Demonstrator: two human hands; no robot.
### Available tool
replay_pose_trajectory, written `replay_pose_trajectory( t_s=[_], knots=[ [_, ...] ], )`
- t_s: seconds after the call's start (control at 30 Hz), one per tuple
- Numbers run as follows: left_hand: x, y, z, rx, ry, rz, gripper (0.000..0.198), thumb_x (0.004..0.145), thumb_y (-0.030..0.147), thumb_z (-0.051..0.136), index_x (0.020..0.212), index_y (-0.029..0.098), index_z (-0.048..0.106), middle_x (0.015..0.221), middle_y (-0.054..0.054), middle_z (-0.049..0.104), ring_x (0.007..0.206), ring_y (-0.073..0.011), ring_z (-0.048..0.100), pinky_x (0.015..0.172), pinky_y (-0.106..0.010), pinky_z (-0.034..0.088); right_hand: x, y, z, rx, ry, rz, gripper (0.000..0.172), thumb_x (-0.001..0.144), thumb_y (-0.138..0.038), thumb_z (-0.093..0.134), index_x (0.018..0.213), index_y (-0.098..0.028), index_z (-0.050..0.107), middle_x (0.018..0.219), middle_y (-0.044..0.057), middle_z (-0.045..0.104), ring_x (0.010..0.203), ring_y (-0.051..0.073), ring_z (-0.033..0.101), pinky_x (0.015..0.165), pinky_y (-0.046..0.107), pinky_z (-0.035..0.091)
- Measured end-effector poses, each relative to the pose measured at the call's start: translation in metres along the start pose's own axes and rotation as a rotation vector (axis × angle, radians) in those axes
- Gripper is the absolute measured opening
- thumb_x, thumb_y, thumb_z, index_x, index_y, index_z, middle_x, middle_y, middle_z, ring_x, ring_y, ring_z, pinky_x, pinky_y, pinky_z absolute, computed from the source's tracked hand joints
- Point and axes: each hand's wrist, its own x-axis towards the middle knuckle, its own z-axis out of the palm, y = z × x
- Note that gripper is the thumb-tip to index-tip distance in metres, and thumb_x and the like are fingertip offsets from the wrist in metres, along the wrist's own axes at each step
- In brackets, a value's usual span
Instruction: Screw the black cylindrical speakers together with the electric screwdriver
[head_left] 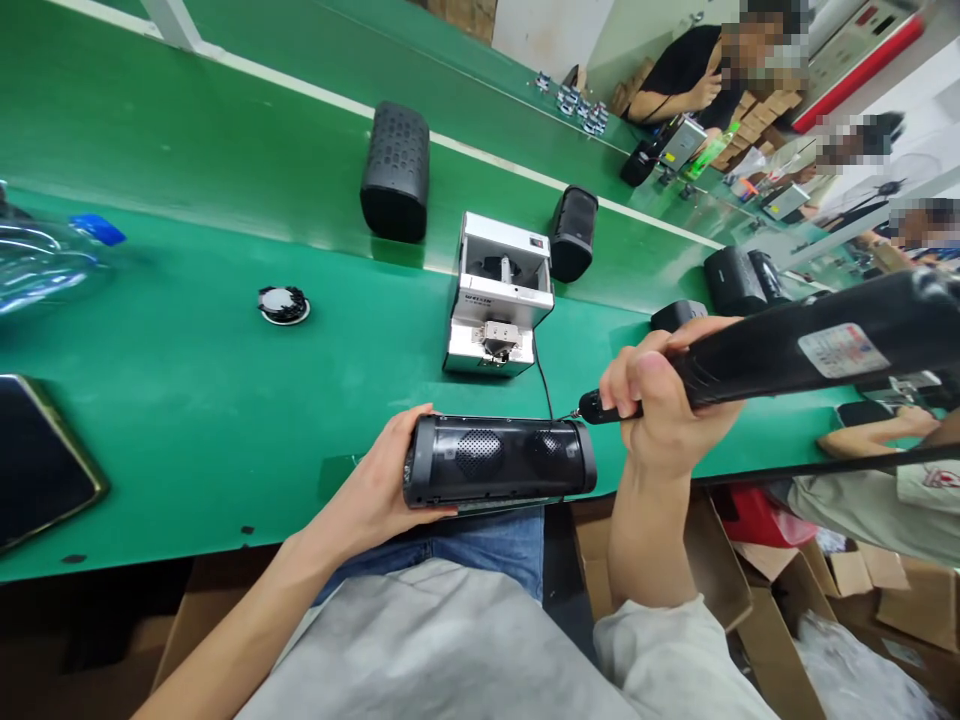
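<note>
My left hand [390,468] grips the left end of a black speaker [517,460], which lies lengthwise at the near edge of the table. Two round perforated grilles show on its upper face. In my right hand [660,395] is a black electric screwdriver [772,350] with a pale label, its fingers wrapped round the front of the body. The tool lies nearly level, its tip pointing left and close to the speaker's upper right corner. Whether the tip touches a screw there is too small to tell.
Beyond the speaker stands a white screw feeder [499,300]. Further black speakers [395,172] stand along the back. On the left are a small round part [284,304], a phone [45,465] and a plastic bottle [45,255]. A co-worker's hand [911,420] is at right.
</note>
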Motion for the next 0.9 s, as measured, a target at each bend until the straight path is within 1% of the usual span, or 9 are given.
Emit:
replay_pose_trajectory(
  t_s=[0.1,0.2,0.3,0.37,0.43,0.5,0.6,0.7,0.9],
  knots=[
    [0.0,-0.001,0.001,0.022,0.017,0.029,0.115,0.084,0.047,0.096,0.171,0.032,0.022,0.162,-0.02,0.051,0.151,-0.045,0.057,0.125,-0.067,0.052,0.007,-0.005,-0.003,-0.004,-0.075,0.054,0.023,0.088,-0.022,0.086,0.099,-0.029,0.068,0.062,-0.01,0.054,0.036,0.011,0.047,0.035,0.026,0.041],
    [0.0,-0.002,0.003,0.043,0.03,0.065,0.118,0.083,0.043,0.097,0.172,0.032,0.02,0.163,-0.021,0.05,0.153,-0.047,0.055,0.124,-0.069,0.052,0.02,-0.027,0.0,-0.024,-0.136,0.036,0.027,0.085,-0.026,0.089,0.107,-0.033,0.074,0.058,-0.01,0.052,0.034,0.013,0.042,0.033,0.03,0.039],
    [0.001,-0.003,0.004,0.052,0.041,0.089,0.119,0.082,0.041,0.097,0.172,0.031,0.02,0.164,-0.022,0.049,0.154,-0.0477,0.054,0.124,-0.069,0.052,0.036,-0.049,0.02,-0.043,-0.004,-0.132,0.025,0.087,-0.024,0.087,0.106,-0.036,0.076,0.06,-0.009,0.049,0.038,0.014,0.04,0.035,0.032,0.036],
    [0.001,-0.003,0.004,0.044,0.046,0.089,0.118,0.082,0.042,0.097,0.172,0.031,0.021,0.163,-0.022,0.05,0.153,-0.047,0.055,0.124,-0.068,0.052,0.047,-0.051,0.041,-0.022,0.074,-0.219,0.02,0.091,-0.021,0.083,0.098,-0.035,0.071,0.06,-0.009,0.046,0.041,0.015,0.043,0.039,0.032,0.038],
    [0.001,-0.003,0.004,0.032,0.046,0.082,0.116,0.083,0.041,0.097,0.172,0.031,0.023,0.162,-0.021,0.052,0.152,-0.0457,0.057,0.124,-0.067,0.052,0.058,-0.038,0.062,0.014,0.089,-0.266,0.019,0.093,-0.019,0.078,0.094,-0.033,0.064,0.058,-0.01,0.043,0.041,0.014,0.046,0.041,0.031,0.04],
    [0.0,-0.003,0.004,0.025,0.048,0.087,0.117,0.082,0.039,0.097,0.172,0.031,0.023,0.162,-0.02,0.052,0.152,-0.0451,0.057,0.125,-0.066,0.052,0.067,-0.016,0.079,0.009,0.068,-0.259,0.018,0.093,-0.02,0.074,0.094,-0.031,0.059,0.057,-0.011,0.043,0.041,0.014,0.048,0.044,0.03,0.044],
    [0.0,-0.004,0.005,0.022,0.05,0.107,0.118,0.082,0.037,0.098,0.172,0.031,0.021,0.164,-0.021,0.05,0.155,-0.0451,0.054,0.127,-0.067,0.049,0.075,0.015,0.093,-0.058,0.1,-0.244,0.022,0.096,-0.031,0.076,0.097,-0.03,0.055,0.062,-0.012,0.045,0.042,0.011,0.049,0.046,0.029,0.045],
    [0.0,-0.004,0.005,0.023,0.045,0.115,0.117,0.083,0.038,0.097,0.171,0.032,0.02,0.165,-0.021,0.048,0.156,-0.0452,0.052,0.127,-0.068,0.048,0.077,0.03,0.097,-0.122,0.156,-0.225,0.026,0.097,-0.041,0.077,0.102,-0.031,0.054,0.067,-0.011,0.045,0.042,0.01,0.047,0.045,0.026,0.043],
    [0.0,-0.003,0.003,0.02,0.037,0.102,0.115,0.084,0.039,0.096,0.171,0.031,0.021,0.164,-0.02,0.049,0.155,-0.0444,0.053,0.127,-0.066,0.049,0.079,0.036,0.093,-0.115,0.147,-0.215,0.027,0.1,-0.043,0.077,0.106,-0.032,0.053,0.066,-0.012,0.041,0.043,0.011,0.051,0.047,0.027,0.047]
  ],
)
